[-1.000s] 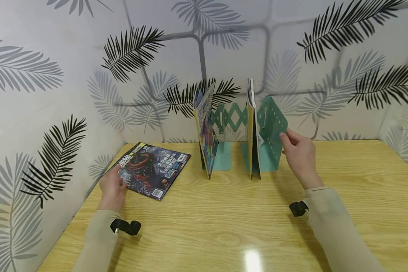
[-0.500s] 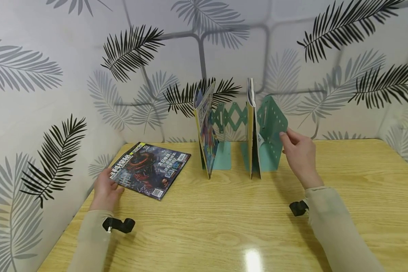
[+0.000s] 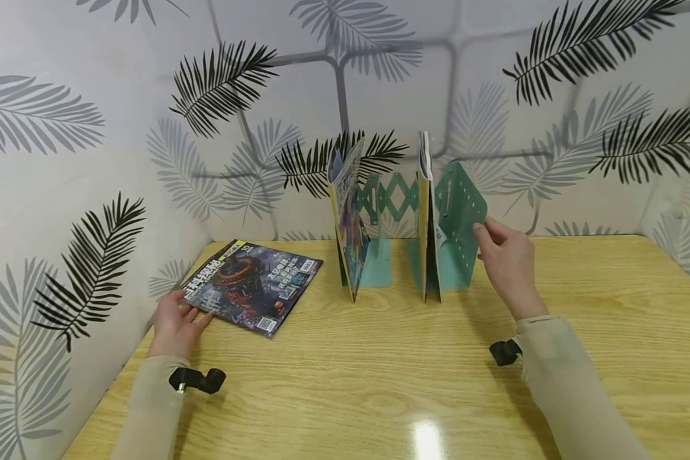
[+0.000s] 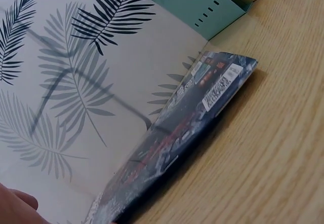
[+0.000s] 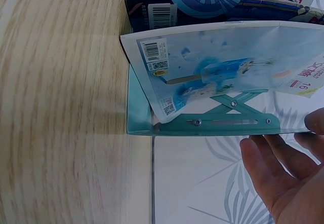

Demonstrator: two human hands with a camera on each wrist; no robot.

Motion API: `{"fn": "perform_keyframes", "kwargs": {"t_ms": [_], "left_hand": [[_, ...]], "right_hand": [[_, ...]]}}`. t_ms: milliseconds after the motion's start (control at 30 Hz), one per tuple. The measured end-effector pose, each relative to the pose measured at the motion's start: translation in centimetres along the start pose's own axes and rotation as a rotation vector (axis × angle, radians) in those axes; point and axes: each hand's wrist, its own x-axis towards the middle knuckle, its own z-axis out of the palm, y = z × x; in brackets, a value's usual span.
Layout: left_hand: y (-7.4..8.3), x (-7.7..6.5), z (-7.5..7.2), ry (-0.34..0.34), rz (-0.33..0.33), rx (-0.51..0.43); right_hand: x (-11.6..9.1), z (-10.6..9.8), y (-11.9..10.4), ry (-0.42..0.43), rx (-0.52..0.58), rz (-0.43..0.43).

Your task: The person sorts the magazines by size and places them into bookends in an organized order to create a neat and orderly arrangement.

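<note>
A dark magazine [image 3: 244, 284] with a red-and-black cover lies flat at the left of the table. My left hand [image 3: 174, 327] is at its near-left corner, fingers spread along the edge. In the left wrist view only part of that hand [image 4: 17, 206] shows. My right hand [image 3: 508, 265] pinches the right panel of a teal expandable bookend [image 3: 464, 217] between thumb and fingers. Magazines stand inside the bookend: one [image 3: 351, 211] leans toward the left, another [image 3: 427, 223] is upright near the right. The right wrist view shows a pale-blue back cover [image 5: 202, 72].
The light wood table [image 3: 345, 370] meets a wall [image 3: 483, 76] with a leaf pattern behind and at the left. Black camera mounts sit on both wrists, the left mount [image 3: 198, 380] and the right mount [image 3: 505, 352].
My left hand has slid off the cover of the lying magazine, left and toward me, to its corner. The right hand, bookend and standing magazines have kept their places.
</note>
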Motion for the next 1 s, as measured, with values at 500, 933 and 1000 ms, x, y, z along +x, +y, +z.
{"fn": "perform_keyframes", "kwargs": {"t_ms": [500, 933, 1000], "left_hand": [[-0.5, -1.4, 1.0, -0.261, -0.058, 0.029], [-1.4, -1.2, 1.7, -0.307, -0.091, 0.018], [-1.6, -1.2, 1.9, -0.307, -0.092, 0.027]], "right_hand": [[0.1, 0.1, 0.0, -0.003, 0.002, 0.012], [0.0, 0.2, -0.1, 0.016, -0.006, 0.018], [0.0, 0.2, -0.1, 0.017, -0.008, 0.019]]}}
